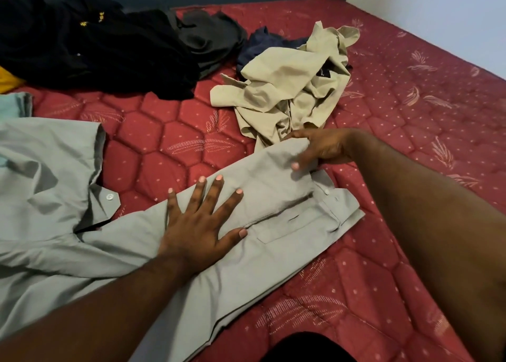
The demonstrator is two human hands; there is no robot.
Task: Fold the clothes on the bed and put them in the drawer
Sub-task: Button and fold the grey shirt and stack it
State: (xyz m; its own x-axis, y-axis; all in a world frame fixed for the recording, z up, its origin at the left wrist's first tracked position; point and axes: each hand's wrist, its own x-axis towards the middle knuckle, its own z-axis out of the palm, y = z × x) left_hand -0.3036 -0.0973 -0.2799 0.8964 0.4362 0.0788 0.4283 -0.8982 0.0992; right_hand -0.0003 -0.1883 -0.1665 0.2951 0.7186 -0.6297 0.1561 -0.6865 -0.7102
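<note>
Red quilted mattress (383, 109) of the bed, patterned with pale leaf motifs and dots, serves as the sole carrying surface; no drawer or other container shows in view. Item 1: grey-green trousers (260, 205), one pair, laid flat across the near part of the bed, waistband with a button and a rear pocket toward the right. Left hand (202, 224), fingers spread wide, presses palm-down on the trouser seat. Right hand (320, 148) pinches a raised fold of the same trousers at the waist end, thumb on top of the cloth. Item 2: grey-green shirt (46, 175), one, lying at the left edge, collar and one white button visible, touching the trousers. Item 3: beige garment (290, 88), one, crumpled in a heap just beyond the right hand. Item 4: dark blue garment (262, 44), one, partly under the beige heap. Item 5: black and dark grey clothes (109, 46), piled at the far left; count cannot be told. Item 6: yellow cloth (6, 81), one corner showing at the left edge.
</note>
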